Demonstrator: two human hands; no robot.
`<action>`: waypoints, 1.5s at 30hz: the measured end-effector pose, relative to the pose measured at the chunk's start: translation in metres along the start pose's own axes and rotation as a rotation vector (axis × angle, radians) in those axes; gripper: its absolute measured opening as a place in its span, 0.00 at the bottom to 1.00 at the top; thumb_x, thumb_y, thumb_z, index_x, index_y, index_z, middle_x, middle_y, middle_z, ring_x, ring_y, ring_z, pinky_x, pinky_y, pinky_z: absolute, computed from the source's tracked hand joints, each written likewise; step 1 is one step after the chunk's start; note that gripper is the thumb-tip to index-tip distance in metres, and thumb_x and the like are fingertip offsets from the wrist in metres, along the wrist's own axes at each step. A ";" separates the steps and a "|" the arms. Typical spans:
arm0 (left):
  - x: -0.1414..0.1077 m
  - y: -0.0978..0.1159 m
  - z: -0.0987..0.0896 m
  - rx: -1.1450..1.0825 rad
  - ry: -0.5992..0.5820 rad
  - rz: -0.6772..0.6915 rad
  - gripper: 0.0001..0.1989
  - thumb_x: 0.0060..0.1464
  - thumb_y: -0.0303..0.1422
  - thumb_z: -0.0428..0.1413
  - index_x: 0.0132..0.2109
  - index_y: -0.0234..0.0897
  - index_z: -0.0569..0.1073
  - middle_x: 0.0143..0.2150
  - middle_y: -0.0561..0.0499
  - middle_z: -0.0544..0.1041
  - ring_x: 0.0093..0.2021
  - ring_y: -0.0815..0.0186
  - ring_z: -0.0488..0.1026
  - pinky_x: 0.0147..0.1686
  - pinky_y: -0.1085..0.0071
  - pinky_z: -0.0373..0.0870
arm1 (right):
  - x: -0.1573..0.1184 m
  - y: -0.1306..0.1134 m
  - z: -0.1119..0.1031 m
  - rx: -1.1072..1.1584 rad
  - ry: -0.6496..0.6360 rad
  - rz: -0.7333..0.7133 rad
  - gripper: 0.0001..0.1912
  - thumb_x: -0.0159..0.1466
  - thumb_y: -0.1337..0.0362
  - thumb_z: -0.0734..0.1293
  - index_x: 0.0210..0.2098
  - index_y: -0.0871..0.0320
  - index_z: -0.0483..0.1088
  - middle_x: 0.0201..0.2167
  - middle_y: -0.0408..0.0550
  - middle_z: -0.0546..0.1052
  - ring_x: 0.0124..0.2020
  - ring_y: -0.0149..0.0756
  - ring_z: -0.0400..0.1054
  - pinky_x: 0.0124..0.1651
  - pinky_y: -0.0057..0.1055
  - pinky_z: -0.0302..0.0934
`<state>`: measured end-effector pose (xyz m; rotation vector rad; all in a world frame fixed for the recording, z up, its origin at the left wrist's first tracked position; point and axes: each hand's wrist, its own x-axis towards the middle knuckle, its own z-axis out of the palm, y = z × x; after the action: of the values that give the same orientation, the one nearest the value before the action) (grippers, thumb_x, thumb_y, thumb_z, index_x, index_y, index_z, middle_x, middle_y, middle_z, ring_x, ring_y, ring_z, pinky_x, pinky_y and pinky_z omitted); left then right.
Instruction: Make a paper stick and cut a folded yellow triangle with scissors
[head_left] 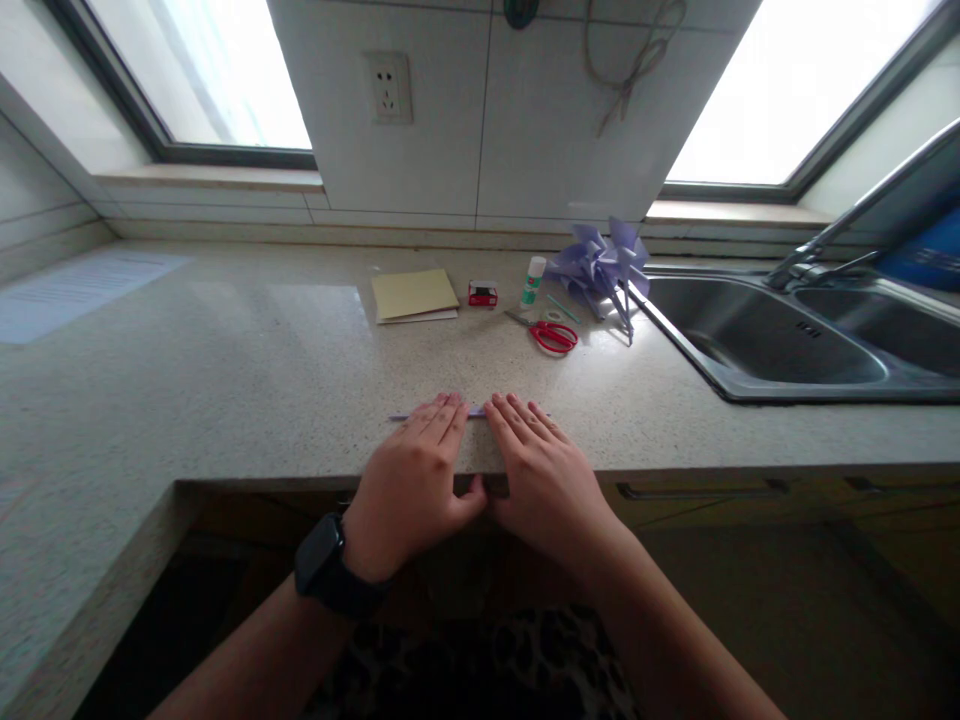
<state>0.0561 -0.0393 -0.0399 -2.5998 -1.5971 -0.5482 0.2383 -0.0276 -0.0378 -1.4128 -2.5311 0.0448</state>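
A thin purple paper strip (477, 412) lies on the counter near its front edge, its two ends showing beyond my hands. My left hand (420, 460) rests flat over its left part, fingers stretched forward. Over the right part lies my right hand (536, 460), its fingers also extended and flat. Both thumbs point inward at the counter's edge, close to each other. Most of the strip is hidden beneath my fingers.
Behind my hands on the counter (285, 400) are yellow paper sheets (415, 295), a small red box (482, 293), a glue stick (533, 282), red scissors (553, 336) and purple paper pinwheels (600, 262). A steel sink (772, 340) is at the right, a printed sheet (82, 290) far left.
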 end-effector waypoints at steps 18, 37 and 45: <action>0.027 -0.021 -0.003 0.030 -0.160 0.043 0.38 0.63 0.47 0.49 0.71 0.24 0.57 0.72 0.33 0.58 0.72 0.51 0.56 0.70 0.55 0.52 | 0.025 0.014 -0.006 0.023 -0.138 -0.051 0.56 0.52 0.53 0.70 0.72 0.72 0.47 0.74 0.62 0.45 0.74 0.51 0.40 0.75 0.46 0.38; 0.019 -0.018 -0.002 0.034 -0.144 0.044 0.36 0.64 0.47 0.49 0.70 0.26 0.58 0.71 0.34 0.60 0.70 0.51 0.59 0.70 0.55 0.54 | 0.017 0.011 0.000 -0.001 -0.115 -0.039 0.53 0.55 0.53 0.68 0.72 0.70 0.48 0.74 0.60 0.48 0.74 0.49 0.42 0.75 0.45 0.40; 0.017 -0.016 -0.001 0.050 -0.111 0.057 0.35 0.65 0.46 0.50 0.69 0.25 0.60 0.70 0.34 0.61 0.70 0.50 0.60 0.69 0.53 0.58 | 0.013 0.008 -0.001 0.002 -0.092 -0.039 0.52 0.55 0.55 0.68 0.72 0.70 0.48 0.73 0.61 0.49 0.74 0.50 0.43 0.75 0.45 0.40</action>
<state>0.0483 -0.0179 -0.0357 -2.6732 -1.5393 -0.3615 0.2388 -0.0128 -0.0357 -1.3912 -2.6307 0.1074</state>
